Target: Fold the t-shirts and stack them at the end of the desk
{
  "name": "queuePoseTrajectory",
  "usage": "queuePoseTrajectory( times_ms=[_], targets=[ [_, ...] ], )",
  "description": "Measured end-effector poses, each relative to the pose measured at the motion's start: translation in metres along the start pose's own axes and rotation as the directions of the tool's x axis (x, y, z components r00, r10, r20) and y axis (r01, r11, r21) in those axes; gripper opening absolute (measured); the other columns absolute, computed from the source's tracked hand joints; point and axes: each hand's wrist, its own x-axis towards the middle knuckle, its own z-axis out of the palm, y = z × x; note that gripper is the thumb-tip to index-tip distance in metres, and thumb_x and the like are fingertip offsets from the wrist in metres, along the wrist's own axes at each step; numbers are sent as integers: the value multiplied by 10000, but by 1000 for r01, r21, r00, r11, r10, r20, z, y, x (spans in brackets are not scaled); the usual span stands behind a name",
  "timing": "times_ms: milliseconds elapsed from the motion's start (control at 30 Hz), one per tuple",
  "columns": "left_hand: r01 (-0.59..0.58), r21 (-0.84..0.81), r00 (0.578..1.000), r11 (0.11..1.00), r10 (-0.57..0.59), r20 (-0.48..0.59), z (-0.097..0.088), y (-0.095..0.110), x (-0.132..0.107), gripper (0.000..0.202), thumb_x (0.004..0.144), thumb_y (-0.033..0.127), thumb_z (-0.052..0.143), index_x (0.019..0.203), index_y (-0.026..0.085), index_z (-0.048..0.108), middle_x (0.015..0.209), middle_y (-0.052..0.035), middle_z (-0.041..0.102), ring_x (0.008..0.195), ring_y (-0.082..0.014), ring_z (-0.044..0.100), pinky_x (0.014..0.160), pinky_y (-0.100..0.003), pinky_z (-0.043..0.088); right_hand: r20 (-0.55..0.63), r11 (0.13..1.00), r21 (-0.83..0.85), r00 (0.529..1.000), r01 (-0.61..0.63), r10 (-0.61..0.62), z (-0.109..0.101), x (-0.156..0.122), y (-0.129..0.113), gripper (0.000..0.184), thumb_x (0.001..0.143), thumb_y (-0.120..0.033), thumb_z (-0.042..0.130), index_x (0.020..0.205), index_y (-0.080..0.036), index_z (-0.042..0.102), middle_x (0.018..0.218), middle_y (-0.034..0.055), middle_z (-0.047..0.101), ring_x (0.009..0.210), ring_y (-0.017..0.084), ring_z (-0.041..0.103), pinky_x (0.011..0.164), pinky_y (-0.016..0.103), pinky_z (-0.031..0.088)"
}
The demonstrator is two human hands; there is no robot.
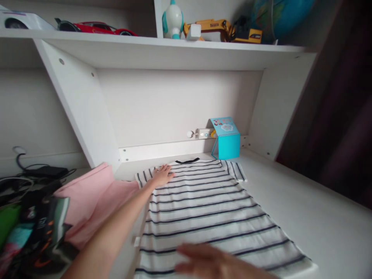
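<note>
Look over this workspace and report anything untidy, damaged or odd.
I see no spill or damage. A small white label sticks out past the side edge of the striped shirt, odd because the shirt otherwise lies neatly spread. At far left, a heap of clothes looks jumbled by comparison.

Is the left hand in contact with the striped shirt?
Touching. The head view shows the left hand spread flat on the striped shirt, beside the dark collar, with no gap visible.
</note>
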Motion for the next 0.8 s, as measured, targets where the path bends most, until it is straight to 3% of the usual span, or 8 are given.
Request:
queuePoseTrajectory(
  times_ms=[67, 100, 167, 233, 333, 467, 600, 800],
  targets=[
    [-76, -4, 997, 997, 76, -8, -8, 12, -21, 675, 865, 580, 202, 1390, 157, 211, 1459, -112, 96, 1336, -264, 65, 1048, -479, 112, -139, 960, -81, 957, -268, 255, -25, -16, 42, 455, 897, -427, 325, 1312, -255, 394, 1315, 70, 450, 1158, 217, 460, 915, 351, 409],
    [-134, -14, 991, 991, 134, -10, -11, 19, -39, 664, 872, 570, 206, 1389, 155, 220, 1458, -111, 100, 1336, -259, 65, 1056, -458, 117, -246, 880, -124, 874, -458, 420, -36, -26, 67, 432, 895, -404, 331, 1268, -222, 449, 1263, 93, 499, 1103, 217, 506, 898, 339, 412],
    [-255, -48, 967, 966, 256, 8, -17, 32, -83, 631, 881, 557, 215, 1389, 185, 232, 1460, -80, 107, 1335, -240, 73, 1069, -414, 135, -295, 652, -138, 660, -745, 691, -54, -47, 120, 347, 895, -324, 328, 1145, -210, 540, 1108, 81, 601, 943, 179, 590, 780, 261, 446],
    [-345, -91, 935, 934, 350, 54, -19, 41, -133, 598, 879, 554, 252, 1389, 242, 228, 1462, -34, 109, 1333, -229, 82, 1072, -392, 162, -340, 517, -133, 529, -846, 778, -68, -62, 165, 293, 881, -265, 344, 974, -169, 605, 937, 104, 643, 844, 204, 610, 710, 283, 441],
    [-393, -118, 910, 912, 404, 88, -16, 47, -194, 552, 888, 514, 294, 1389, 307, 190, 1462, 0, 85, 1329, -236, 91, 1064, -415, 191, -368, 408, -99, 415, -907, 832, -81, -61, 209, 273, 882, -325, 400, 905, -135, 595, 868, 97, 624, 801, 191, 592, 693, 313, 441],
    [-332, -96, 941, 938, 336, 34, -9, 47, -229, 546, 886, 492, 326, 1387, 324, 188, 1464, -4, 96, 1324, -246, 139, 1049, -442, 214, -354, 307, -38, 301, -951, 886, -83, -23, 237, 316, 863, -414, 474, 1020, -149, 548, 987, 44, 579, 832, 144, 568, 733, 341, 475],
    [-195, -101, 977, 976, 185, -104, -1, 32, -243, 525, 844, 494, 399, 1340, 332, 336, 1430, 0, 262, 1271, -252, 308, 1017, -377, 322, -362, 281, -10, 266, -960, 894, -80, 4, 255, 298, 861, -347, 501, 1091, -158, 518, 1066, 55, 552, 886, 159, 562, 748, 358, 484],
    [-12, -230, 979, 973, -36, -202, 14, 10, -277, 481, 771, 513, 458, 1247, 446, 430, 1069, 1, 618, 1026, -266, 545, 841, -333, 488, -398, 438, -31, 413, -899, 819, -83, -4, 275, 289, 865, -342, 497, 1084, -155, 518, 1025, 47, 565, 835, 142, 572, 715, 334, 492]
  ],
)
